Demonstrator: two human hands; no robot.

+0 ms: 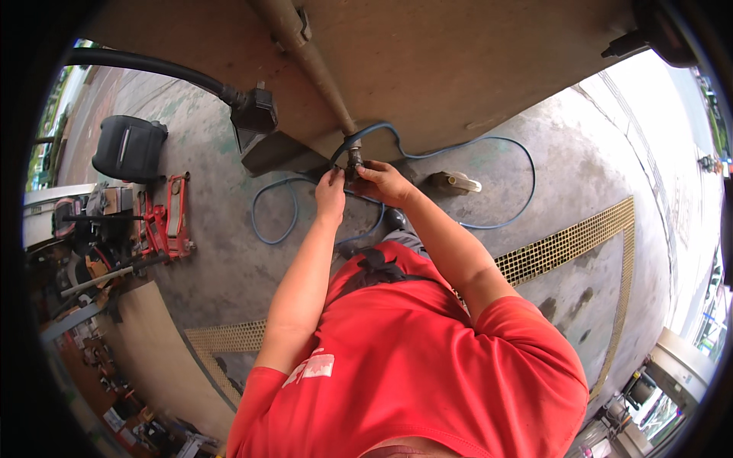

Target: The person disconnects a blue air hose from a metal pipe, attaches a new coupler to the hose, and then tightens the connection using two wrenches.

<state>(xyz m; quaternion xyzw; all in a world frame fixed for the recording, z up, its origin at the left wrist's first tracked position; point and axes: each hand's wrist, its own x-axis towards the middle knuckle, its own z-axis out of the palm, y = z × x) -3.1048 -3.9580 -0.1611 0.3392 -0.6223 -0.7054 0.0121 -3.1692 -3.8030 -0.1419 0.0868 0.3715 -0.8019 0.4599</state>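
Observation:
A grey-brown metal pipe (317, 69) runs down along a large brown panel (427, 69), ending in a dark metal fitting (354, 155) in front of me. My right hand (387, 184) has its thumb and fingers closed on the lower end of this fitting. Just left of it, my left hand (330, 197) is pinched closed below the bend of a blue hose (391, 130). What sits between its fingertips is too small to make out. The hose passes over the fitting and lies in loops on the floor on both sides.
A pale handheld object (456, 182) lies on the floor right of my hands. Leftward are a red floor jack (166, 221), a black case (130, 149) and a thick black cable with a boxy end (254, 111). Yellow floor grating (565, 240) runs along the right. Tools crowd the far left.

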